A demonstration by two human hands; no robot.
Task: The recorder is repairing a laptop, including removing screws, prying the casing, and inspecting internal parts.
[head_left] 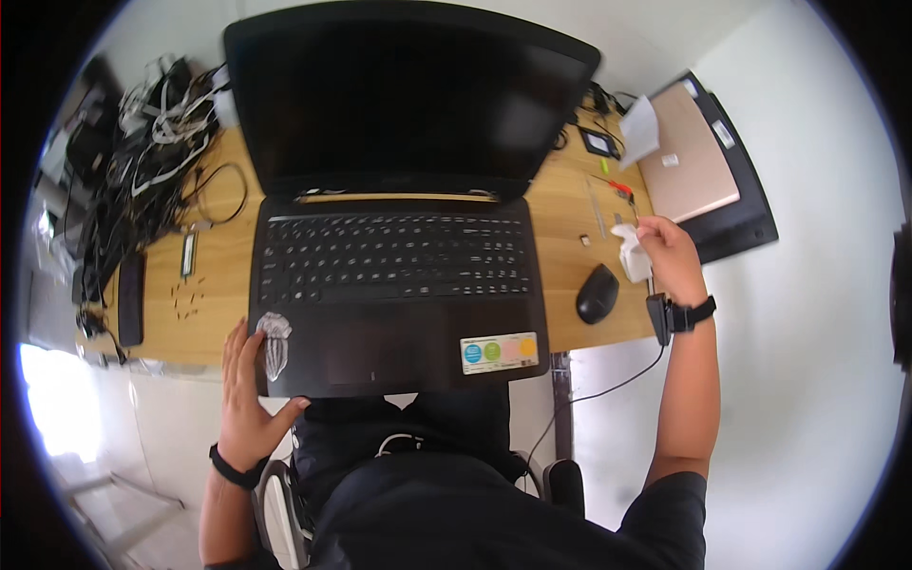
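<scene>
An opened black laptop (399,347) lies before me with a dark screen (399,104), its front edge reaching past the table edge. My left hand (249,394) rests at its front left corner, fingers stretched along the side and thumb spread by the front edge. A crumpled silver-grey patch (274,344) is on the palm rest beside those fingers. Over on the right, my right hand (673,261) has its fingertips pinched together beside a crumpled white tissue or paper (630,252). What lies between the fingertips is hidden. Just beyond them is a small red-and-black tool (621,190).
A black mouse (598,294) sits right of the laptop. Behind my right hand a rose-gold laptop (689,161) lies on a black panel (746,218). Tangled cables (157,142) heap at the far left, near a memory module (188,255) and several tiny screws (185,302).
</scene>
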